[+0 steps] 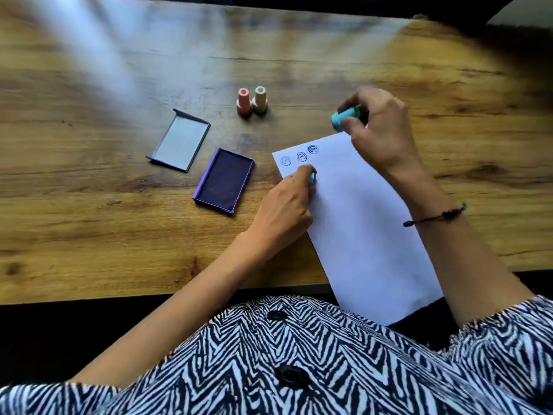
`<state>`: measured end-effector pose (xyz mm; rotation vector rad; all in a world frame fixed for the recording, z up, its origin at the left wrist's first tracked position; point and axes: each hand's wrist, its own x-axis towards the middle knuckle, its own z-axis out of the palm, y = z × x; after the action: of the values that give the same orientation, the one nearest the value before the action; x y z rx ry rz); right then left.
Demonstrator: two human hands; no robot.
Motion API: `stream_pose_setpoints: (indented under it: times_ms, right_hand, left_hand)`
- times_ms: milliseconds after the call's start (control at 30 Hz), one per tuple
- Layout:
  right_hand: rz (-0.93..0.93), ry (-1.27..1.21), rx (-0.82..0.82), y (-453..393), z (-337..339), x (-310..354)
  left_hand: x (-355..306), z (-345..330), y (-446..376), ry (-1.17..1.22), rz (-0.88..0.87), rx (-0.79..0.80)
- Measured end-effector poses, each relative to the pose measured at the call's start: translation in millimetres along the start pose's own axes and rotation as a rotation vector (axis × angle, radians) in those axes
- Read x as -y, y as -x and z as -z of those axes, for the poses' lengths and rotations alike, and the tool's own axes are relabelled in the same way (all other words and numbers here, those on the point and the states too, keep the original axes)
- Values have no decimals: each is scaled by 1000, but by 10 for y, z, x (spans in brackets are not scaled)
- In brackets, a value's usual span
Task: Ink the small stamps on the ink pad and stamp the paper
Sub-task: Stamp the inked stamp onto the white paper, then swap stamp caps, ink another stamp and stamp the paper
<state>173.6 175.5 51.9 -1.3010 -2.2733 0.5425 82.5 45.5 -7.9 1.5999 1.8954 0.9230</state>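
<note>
A white paper [359, 217] lies tilted on the wooden table, with three round blue prints [301, 157] near its top left corner. My right hand [380, 136] holds a turquoise stamp [344, 117] on its side, just above the paper's top edge. My left hand [287, 211] rests on the paper's left edge, fingers closed around a small turquoise piece [312, 178], perhaps the stamp's cap. The open purple ink pad [225, 180] sits left of the paper. A pink stamp [244, 101] and a yellow stamp [259, 99] stand upright side by side behind the pad.
The ink pad's grey lid [179, 140] lies open-side up to the left of the pad. The table's front edge [149, 292] runs close to my body, and the paper hangs over it. A black cord bracelet [434, 215] circles my right wrist.
</note>
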Motion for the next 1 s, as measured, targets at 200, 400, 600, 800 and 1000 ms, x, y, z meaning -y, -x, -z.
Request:
stream_pose_setpoints:
  times_ms: [200,400,600,800,1000]
  right_hand:
    - [-130,-216,39,223,110,56]
    - [-197,-410,77,405,29,74]
    - [-158,-545,142,502,-15,179]
    - [-143,-547,151,537,-55,256]
    - [-171,-654,130,547,-111,315]
  left_hand:
    - [-9,61,-40,111,57,-24]
    - [-42,161,-51,349,125,-81]
    - [-65,218,-67,755,210,-132]
    - [-50,249,-84,908,237,-155]
    - [-34,348,-87,861,205,-149]
